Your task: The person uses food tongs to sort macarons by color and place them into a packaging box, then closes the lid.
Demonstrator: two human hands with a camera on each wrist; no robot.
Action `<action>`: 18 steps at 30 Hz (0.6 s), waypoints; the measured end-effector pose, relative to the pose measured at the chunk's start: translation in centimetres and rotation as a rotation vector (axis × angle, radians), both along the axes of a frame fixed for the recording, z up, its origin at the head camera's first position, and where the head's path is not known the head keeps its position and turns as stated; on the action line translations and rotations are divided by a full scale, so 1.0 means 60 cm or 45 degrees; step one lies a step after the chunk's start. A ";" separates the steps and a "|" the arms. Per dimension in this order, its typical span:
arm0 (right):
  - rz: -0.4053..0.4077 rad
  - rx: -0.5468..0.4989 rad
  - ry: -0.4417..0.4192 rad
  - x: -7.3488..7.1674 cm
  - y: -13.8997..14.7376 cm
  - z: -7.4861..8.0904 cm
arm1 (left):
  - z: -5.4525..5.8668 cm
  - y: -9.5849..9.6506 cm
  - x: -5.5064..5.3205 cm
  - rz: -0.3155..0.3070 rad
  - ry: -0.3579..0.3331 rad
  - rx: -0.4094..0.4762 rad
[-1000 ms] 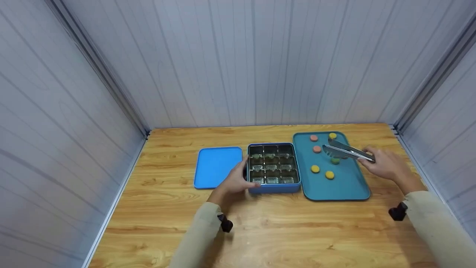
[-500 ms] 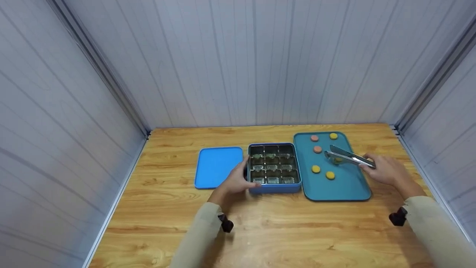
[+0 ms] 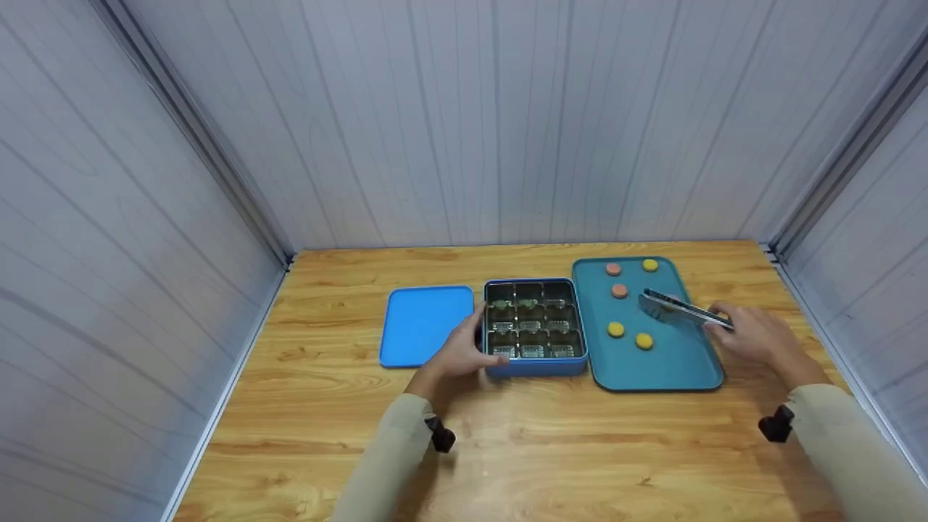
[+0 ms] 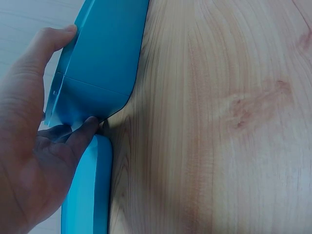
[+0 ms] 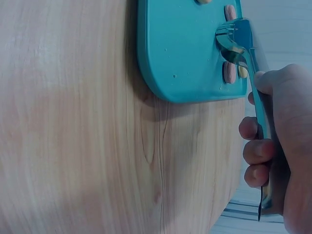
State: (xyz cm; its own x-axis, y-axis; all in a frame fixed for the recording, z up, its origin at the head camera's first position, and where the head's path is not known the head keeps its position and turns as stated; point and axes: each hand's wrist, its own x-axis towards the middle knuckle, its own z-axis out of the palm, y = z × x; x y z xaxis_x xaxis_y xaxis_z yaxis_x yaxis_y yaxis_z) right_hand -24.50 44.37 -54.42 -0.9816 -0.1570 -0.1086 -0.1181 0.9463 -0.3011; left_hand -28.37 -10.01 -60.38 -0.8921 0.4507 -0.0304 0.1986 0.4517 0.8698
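My right hand (image 3: 754, 332) grips metal tongs (image 3: 689, 310) over the teal tray (image 3: 667, 370). The tong ends are close together where a green macaron lay; they now mostly hide it, and I cannot tell whether they hold it. Pink macarons (image 3: 618, 291) and yellow macarons (image 3: 644, 341) lie around them. With my left hand (image 3: 460, 349) I hold the near left corner of a blue box (image 3: 536, 368), thumb on its front rim and fingers along its left side. Inside sits a clear divided insert (image 3: 531, 326); greenish shapes show in two back compartments.
A blue lid (image 3: 424, 326) lies flat on the wooden table (image 3: 536, 449), left of the box. The tray stands close against the box's right side. Pale panel walls (image 3: 449, 123) rise behind and at both sides.
The tongs have come down toward the green macaron, and their arms have drawn together as my right hand squeezed. My left hand and the box have stayed put.
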 end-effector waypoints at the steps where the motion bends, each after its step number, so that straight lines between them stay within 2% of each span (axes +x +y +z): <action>1: 0.003 -0.001 0.004 0.000 0.000 0.000 | -0.006 0.000 -0.002 0.005 0.009 -0.012; 3: 0.010 0.000 0.015 0.000 0.000 -0.001 | -0.020 -0.002 -0.008 0.020 0.034 -0.045; 8: 0.029 0.001 0.030 0.000 0.002 -0.002 | -0.034 -0.002 -0.015 0.043 0.033 -0.055; 15: 0.038 0.010 0.044 0.001 0.001 -0.002 | 0.018 0.008 0.012 0.038 -0.054 -0.001; 16: 0.036 0.009 0.037 0.000 0.001 -0.001 | 0.015 0.007 0.011 0.037 -0.048 -0.001; 18: 0.034 0.006 0.031 0.000 0.001 0.002 | -0.002 0.005 0.001 0.042 -0.044 -0.018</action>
